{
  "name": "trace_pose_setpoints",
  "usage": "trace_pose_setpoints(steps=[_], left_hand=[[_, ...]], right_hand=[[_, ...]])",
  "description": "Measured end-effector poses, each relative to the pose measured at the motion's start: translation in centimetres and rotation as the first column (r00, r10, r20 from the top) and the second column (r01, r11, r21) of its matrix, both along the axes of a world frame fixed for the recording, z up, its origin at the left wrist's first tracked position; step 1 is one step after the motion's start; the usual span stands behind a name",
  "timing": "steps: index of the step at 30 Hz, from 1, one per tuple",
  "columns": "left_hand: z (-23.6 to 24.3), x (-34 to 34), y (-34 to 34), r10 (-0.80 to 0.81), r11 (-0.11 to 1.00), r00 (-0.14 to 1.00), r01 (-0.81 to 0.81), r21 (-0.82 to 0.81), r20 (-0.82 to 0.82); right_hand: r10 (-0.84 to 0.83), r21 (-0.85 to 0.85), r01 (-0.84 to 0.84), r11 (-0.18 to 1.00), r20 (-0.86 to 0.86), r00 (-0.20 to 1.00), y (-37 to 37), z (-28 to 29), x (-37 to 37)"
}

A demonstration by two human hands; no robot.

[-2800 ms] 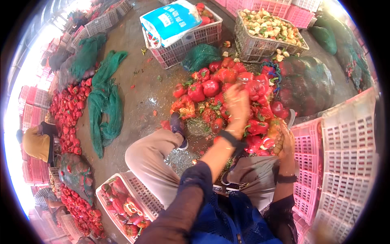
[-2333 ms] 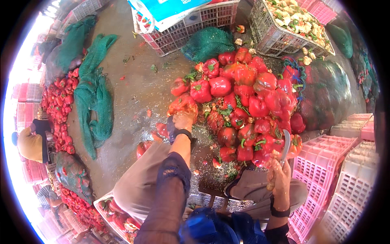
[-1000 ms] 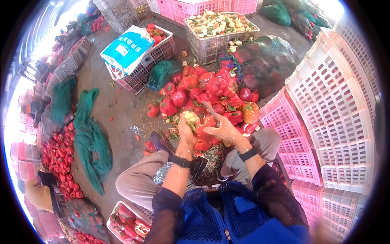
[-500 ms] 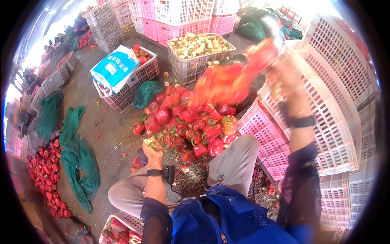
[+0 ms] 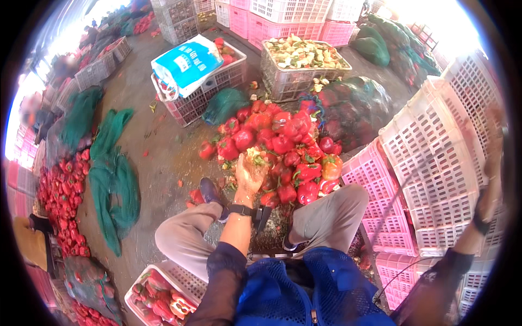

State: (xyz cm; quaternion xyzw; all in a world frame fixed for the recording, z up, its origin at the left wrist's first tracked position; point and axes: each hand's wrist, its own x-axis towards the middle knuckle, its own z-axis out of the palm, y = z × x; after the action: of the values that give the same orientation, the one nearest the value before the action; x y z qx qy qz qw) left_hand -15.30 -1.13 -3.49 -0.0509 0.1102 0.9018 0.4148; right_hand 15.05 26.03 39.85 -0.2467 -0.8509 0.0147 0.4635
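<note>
My left hand (image 5: 251,173) is closed around a pale, seedy pepper core (image 5: 256,157), over the near left side of a heap of red peppers (image 5: 283,136). Several peppers in the heap look wet, and one is orange-green. My right arm reaches far out to the right. My right hand (image 5: 493,146) is blurred beside the stacked crates at the edge of the view, so its fingers and anything in them cannot be made out. By my left knee stands a pale crate (image 5: 179,274) with red peppers (image 5: 157,296) in it.
Beyond the heap stand a crate of pepper cores (image 5: 305,53) and a crate with a blue-and-white bag (image 5: 187,62) on top. Pink and white crates (image 5: 435,163) lean at my right. Green netting (image 5: 114,174) and more red peppers (image 5: 62,201) lie left. A dark netted sack (image 5: 356,108) sits behind the heap.
My right hand has swung out to the far right; the blurred orange-red thing it held is no longer visible. My left hand has moved up and right to the heap, still with the core.
</note>
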Motion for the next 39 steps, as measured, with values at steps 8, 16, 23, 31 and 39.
trace_pose_setpoints(steps=[8, 16, 23, 31, 39], left_hand=[[-9.4, -2.1, 5.8, -0.048, 0.804, 0.979, 0.157, -0.574, 0.201], [13.6, -13.8, 23.0, 0.154, 0.984, 0.950, -0.172, -0.046, -0.272], [-13.0, -11.0, 17.6, -0.085, 0.022, 0.452, -0.890, -0.455, -0.888], [-20.3, -20.9, -2.1, -0.683, -0.548, 0.583, -0.807, -0.218, -0.440], [-18.5, -25.2, 0.1, -0.888, -0.228, 0.321, -0.929, -0.292, -0.328]], right_hand=[[0.399, -0.999, -0.028, 0.021, -0.018, 0.917, -5.1, -29.8, -11.0], [0.037, -0.761, -0.236, -0.605, -0.322, 0.946, -6.4, -40.0, -15.5], [-0.184, -0.586, -0.246, -0.772, -0.164, 0.969, -4.7, -42.0, -13.8], [-0.022, -0.602, -0.057, -0.797, -0.065, 0.998, -6.8, -41.7, -15.4], [0.056, -0.700, 0.065, -0.711, 0.036, 0.998, -8.5, -43.6, -17.2]])
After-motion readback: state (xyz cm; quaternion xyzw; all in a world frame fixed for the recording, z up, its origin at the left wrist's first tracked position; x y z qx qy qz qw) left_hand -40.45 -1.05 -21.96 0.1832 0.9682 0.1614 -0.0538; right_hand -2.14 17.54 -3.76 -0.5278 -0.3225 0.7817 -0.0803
